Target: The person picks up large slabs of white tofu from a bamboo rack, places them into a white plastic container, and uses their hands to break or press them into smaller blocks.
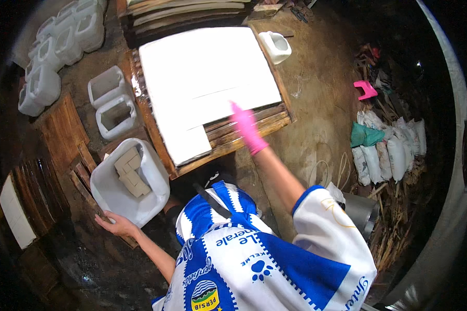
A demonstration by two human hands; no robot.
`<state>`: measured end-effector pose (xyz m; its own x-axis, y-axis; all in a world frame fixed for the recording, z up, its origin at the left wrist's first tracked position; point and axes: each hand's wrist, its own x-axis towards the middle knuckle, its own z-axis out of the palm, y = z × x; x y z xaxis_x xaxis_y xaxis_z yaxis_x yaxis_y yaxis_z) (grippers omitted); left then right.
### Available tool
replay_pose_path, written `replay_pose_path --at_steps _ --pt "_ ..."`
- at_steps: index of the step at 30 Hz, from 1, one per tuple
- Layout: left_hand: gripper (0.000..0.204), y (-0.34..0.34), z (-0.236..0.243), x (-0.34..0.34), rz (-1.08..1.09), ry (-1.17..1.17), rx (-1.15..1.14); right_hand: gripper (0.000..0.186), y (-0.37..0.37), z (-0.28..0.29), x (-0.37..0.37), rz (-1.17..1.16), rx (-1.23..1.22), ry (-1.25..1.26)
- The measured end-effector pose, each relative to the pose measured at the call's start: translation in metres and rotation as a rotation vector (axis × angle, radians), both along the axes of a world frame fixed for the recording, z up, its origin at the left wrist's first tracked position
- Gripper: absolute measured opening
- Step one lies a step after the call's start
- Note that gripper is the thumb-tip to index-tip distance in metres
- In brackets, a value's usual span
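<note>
My right hand (247,128), in a pink glove, is over the near right part of a wooden slatted board (267,122). It is smeared by motion, with its fingers toward a flat white slab (207,67). The slab covers most of the board. Thin straight lines run across it, and bare slats show where its near right corner stops short. Down on the left, my bare left hand (118,224) has its fingers apart beside the lower edge of a white plastic tub (158,160). Whether it touches the tub, I cannot tell. Several beige rectangular blocks (132,173) lie inside the tub.
Cut-open white containers (117,116) stand left of the board, with several more (46,85) at the far left. Stacked boards (187,15) rise behind. Filled sacks (386,155), a pink stool (366,90) and a metal pot (360,210) are at the right.
</note>
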<state>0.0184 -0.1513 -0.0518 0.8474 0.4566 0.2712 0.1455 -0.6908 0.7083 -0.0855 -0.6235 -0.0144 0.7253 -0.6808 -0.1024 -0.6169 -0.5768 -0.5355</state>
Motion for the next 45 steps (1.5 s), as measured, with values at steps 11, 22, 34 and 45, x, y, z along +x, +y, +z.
replay_pose_path --at_steps 11,22,34,45 --pt "0.039 -0.056 0.005 -0.066 0.032 -0.116 0.040 0.048 -0.176 -0.069 -0.073 -0.379 -0.335 -0.048" --pt "0.033 -0.068 0.025 -0.084 0.070 -0.144 0.023 0.054 -0.270 -0.025 -0.078 -0.279 1.571 -0.345" --pt "0.030 -0.079 0.028 -0.080 -0.032 -0.086 0.033 0.046 -0.186 -0.056 -0.045 -0.230 1.863 -0.811" --pt "0.040 -0.191 0.084 -0.052 -0.330 0.025 -0.120 0.077 -0.133 -0.027 -0.105 -0.491 1.457 -0.999"
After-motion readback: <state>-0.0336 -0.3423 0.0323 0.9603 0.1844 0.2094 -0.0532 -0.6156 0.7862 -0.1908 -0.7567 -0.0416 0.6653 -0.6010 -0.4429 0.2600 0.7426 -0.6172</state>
